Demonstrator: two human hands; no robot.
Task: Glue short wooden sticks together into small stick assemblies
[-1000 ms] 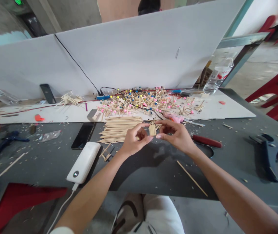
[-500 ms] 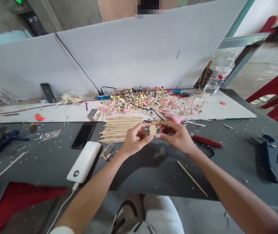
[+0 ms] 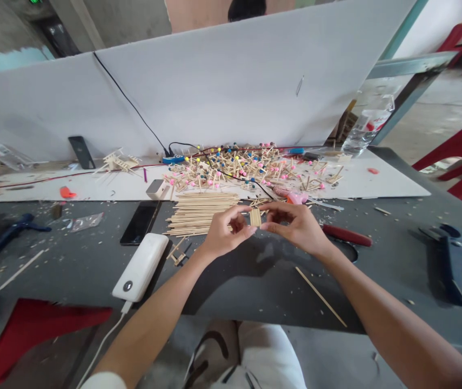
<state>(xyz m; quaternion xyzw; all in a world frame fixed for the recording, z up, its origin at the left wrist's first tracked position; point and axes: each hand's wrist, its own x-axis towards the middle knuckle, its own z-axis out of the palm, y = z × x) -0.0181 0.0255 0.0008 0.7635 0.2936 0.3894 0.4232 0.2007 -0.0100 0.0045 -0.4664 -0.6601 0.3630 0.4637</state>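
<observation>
Between my two hands, just above the dark table, is a small rectangular panel of short wooden sticks [image 3: 255, 217] lying side by side. My left hand [image 3: 227, 232] pinches its left side with thumb and forefinger. On the right side, my right hand [image 3: 293, 226] holds it the same way. Behind my left hand lies a bundle of long thin wooden sticks [image 3: 198, 212]. A single loose stick [image 3: 320, 296] rests on the table below my right hand. Left of my left wrist sits a small stick piece [image 3: 179, 258].
A heap of short sticks with coloured ball tips [image 3: 231, 165] covers the white board. A white power bank [image 3: 140, 267] with a cable and a black phone [image 3: 138, 222] lie left. To the right are a red-handled tool [image 3: 347, 235], a pink glue gun [image 3: 295, 198] and a dark blue tool [image 3: 449, 265].
Both hands keep hold of the small stick panel in nearly the same pose. The whole view has shifted slightly. At the far left edge, another person's hand has drawn back mostly out of view.
</observation>
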